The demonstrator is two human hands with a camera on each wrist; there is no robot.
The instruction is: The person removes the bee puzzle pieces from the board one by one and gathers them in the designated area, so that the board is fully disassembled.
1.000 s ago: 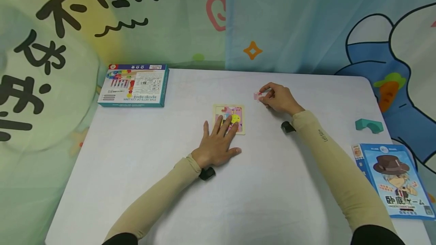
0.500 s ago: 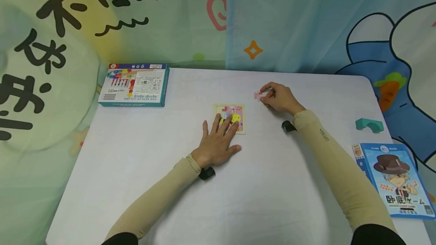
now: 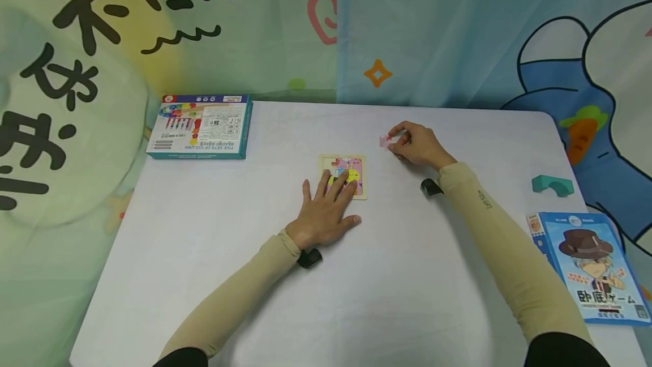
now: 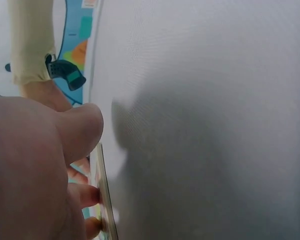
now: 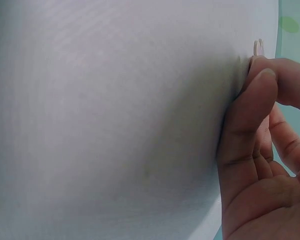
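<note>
A small pink puzzle piece (image 3: pixel 383 141) lies at the fingertips of my right hand (image 3: pixel 417 146), pinched between thumb and index finger. Only a thin pale edge of that piece (image 5: pixel 258 48) shows past the fingers in the right wrist view. My left hand (image 3: pixel 323 214) is spread, its fingertips resting on a square picture puzzle (image 3: pixel 359 164) with pink and yellow pictures and a pale border. The fingers cover the lower part of its picture. From the left wrist, the puzzle's thin side (image 4: pixel 107 200) is visible under the fingertips.
On the white table (image 3: pixel 407 276), a flat game box (image 3: pixel 201 129) lies at the back left. At the right edge are a green arch block (image 3: pixel 552 184) and a blue box (image 3: pixel 591 271) with a hatted cartoon figure. A printed curtain (image 3: pixel 433 33) hangs behind the table.
</note>
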